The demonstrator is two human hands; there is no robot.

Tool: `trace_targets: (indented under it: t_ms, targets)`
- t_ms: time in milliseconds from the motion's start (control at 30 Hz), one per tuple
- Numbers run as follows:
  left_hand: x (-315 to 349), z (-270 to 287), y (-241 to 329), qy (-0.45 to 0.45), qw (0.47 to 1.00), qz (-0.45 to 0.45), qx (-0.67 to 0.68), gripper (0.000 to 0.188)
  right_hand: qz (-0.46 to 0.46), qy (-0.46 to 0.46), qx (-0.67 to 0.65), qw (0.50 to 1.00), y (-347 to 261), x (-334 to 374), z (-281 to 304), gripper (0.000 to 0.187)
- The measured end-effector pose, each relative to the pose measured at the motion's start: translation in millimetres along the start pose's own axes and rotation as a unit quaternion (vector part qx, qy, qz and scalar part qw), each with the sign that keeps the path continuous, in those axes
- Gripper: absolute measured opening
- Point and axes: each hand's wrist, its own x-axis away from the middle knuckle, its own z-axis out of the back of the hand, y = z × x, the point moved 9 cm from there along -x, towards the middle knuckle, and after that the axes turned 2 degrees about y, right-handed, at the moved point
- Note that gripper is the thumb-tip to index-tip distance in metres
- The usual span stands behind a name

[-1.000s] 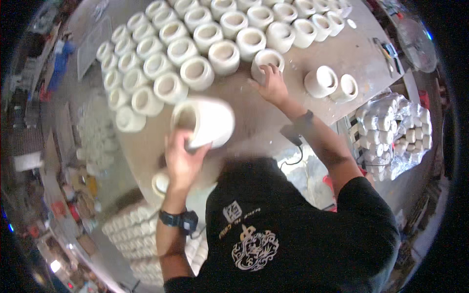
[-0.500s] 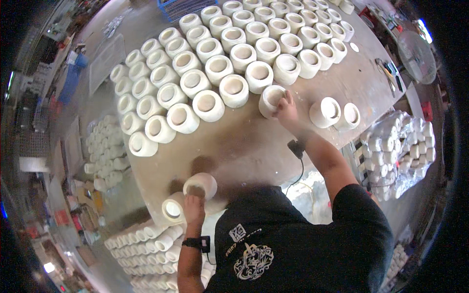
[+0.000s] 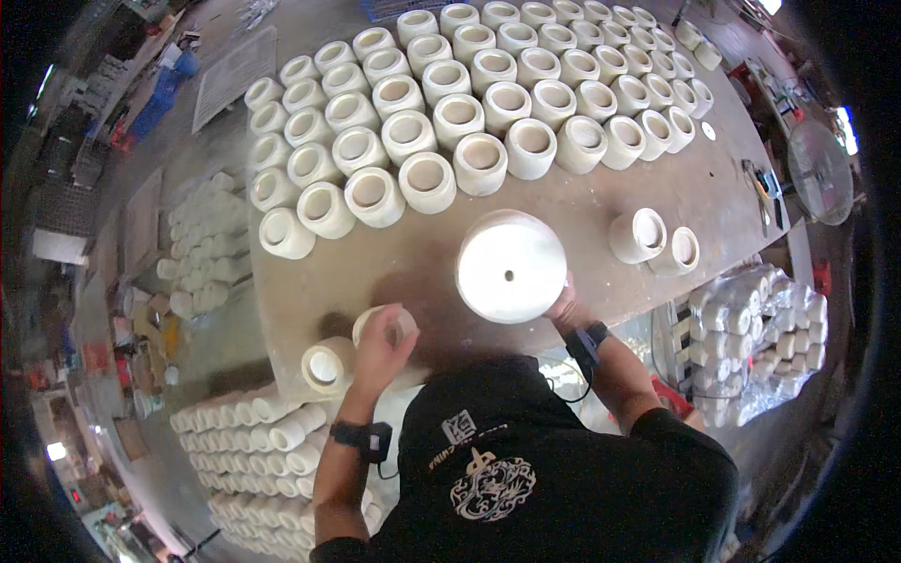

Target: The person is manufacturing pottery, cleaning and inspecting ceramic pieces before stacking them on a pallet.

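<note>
With my right hand (image 3: 563, 302) I hold a white ceramic pot (image 3: 511, 266) raised above the table. Its round face with a small dark hole in the middle is turned up, and the pot hides part of my fingers. Over a smaller pot (image 3: 402, 325) at the table's near left edge is my left hand (image 3: 380, 349), thumb and fingers apart. Whether it touches that pot I cannot tell. Just left of it stands another white pot (image 3: 324, 364).
Rows of white pots (image 3: 427, 180) cover the far side of the table (image 3: 582, 220). Two more pots (image 3: 638, 235) stand at the right, near some hand tools (image 3: 765, 192). Stacked pots fill the floor at left, a wrapped stack (image 3: 751, 338) stands at right, and a fan (image 3: 818, 174) is beyond.
My right hand has drawn a pot from the front row toward me and lifted it. My left hand has come up off the rim of the near-left pot. The view has shifted.
</note>
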Motion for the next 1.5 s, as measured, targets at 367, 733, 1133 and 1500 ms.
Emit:
trace_targets:
  t_ms: [367,733,1133,1500]
  targets:
    - [-9.7,-25.5,82.0,-0.086,0.827,0.092,0.548,0.094,-0.084,-0.123,0.21,0.966,16.3,6.0,-72.8,0.087]
    - [10.0,-13.3,106.0,-0.021,0.981,-0.118,0.155,0.109,-0.193,-0.066,0.321,0.925,22.0,8.3,-50.2,0.104]
    - [22.4,-21.8,80.3,0.006,0.914,0.07,0.4,0.099,-0.063,-0.233,0.495,0.835,18.1,19.6,-170.3,0.135]
    - [20.5,-21.2,102.0,0.004,0.923,0.053,0.381,0.083,-0.004,-0.255,0.537,0.805,12.2,39.3,-191.1,0.136]
